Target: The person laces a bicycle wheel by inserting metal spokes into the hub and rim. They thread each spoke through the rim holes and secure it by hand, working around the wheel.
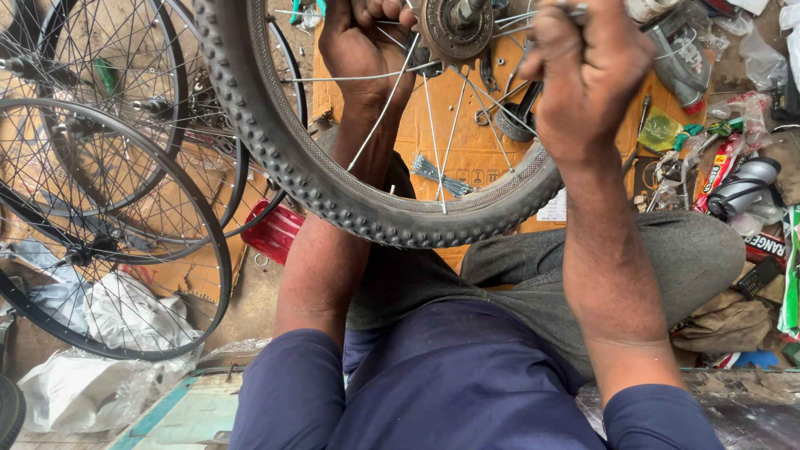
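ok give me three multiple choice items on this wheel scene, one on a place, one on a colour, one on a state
1. Where does the red tub lie?
A. left of the tyred wheel, on the floor
B. on the person's lap
C. on top of the sprocket

2. What colour are the person's sleeves?
A. yellow
B. dark blue
C. white

3. How is the left hand?
A. lying flat on the floor
B. closed around spokes near the sprocket
C. holding a bottle

Answers:
1 A, the tub sits below the tyre's left edge, beside the bare rims.
2 B, both upper arms show dark blue cloth.
3 B, its fingers curl among the spokes by the hub.
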